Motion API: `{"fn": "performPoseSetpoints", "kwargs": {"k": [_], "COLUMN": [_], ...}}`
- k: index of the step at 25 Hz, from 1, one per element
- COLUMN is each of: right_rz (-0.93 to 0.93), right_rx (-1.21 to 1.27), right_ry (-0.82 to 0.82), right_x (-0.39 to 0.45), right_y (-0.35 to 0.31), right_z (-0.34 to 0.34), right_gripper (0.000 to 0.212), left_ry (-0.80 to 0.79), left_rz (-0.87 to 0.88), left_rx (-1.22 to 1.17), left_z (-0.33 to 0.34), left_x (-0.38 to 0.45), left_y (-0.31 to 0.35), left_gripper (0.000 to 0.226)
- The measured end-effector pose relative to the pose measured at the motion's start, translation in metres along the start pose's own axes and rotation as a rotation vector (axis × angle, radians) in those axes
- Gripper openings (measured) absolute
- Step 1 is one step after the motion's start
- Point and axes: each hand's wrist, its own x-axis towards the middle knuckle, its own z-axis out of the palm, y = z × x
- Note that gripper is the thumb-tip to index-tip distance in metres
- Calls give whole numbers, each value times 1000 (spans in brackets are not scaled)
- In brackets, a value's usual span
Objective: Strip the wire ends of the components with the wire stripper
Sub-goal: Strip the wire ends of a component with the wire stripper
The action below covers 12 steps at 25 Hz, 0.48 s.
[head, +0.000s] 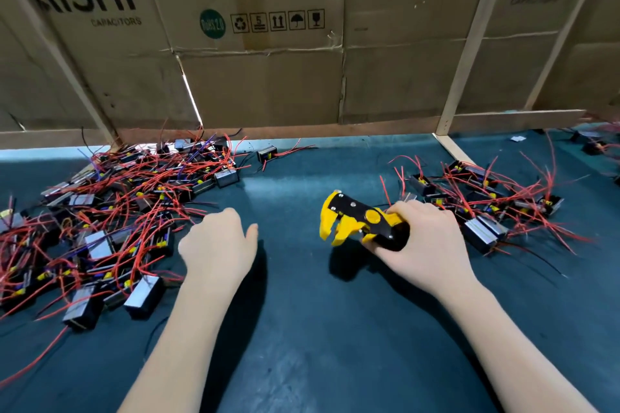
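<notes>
Right hand (426, 238) around yellow-black wire stripper (360, 220); left hand (218, 245) beside red-wired components (100, 221).

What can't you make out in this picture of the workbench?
- Left hand, head view: its fingers curl under, hidden by its own back.
- Wire stripper: the handles are covered by the right hand.
- Left pile: cut off by the left edge.
- Wire ends: too small to tell stripped from unstripped.

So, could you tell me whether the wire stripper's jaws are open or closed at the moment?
Open: the wire stripper, gripped by the right hand, shows a clear gap between its yellow jaws, with no wire in them.
</notes>
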Motion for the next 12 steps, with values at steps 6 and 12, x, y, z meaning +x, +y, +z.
{"fn": "performPoseSetpoints", "kwargs": {"k": [6,12], "right_rz": [380,274], "right_rx": [-271,275], "right_ry": [38,245], "right_x": [1,5], "right_y": [26,16], "right_z": [-8,-18], "right_gripper": [52,31], "left_ry": [-154,-175], "left_rz": [-99,-53], "left_rx": [10,-149], "left_z": [-10,-9], "left_x": [13,17], "left_y": [-30,-34], "left_gripper": [40,38]}}
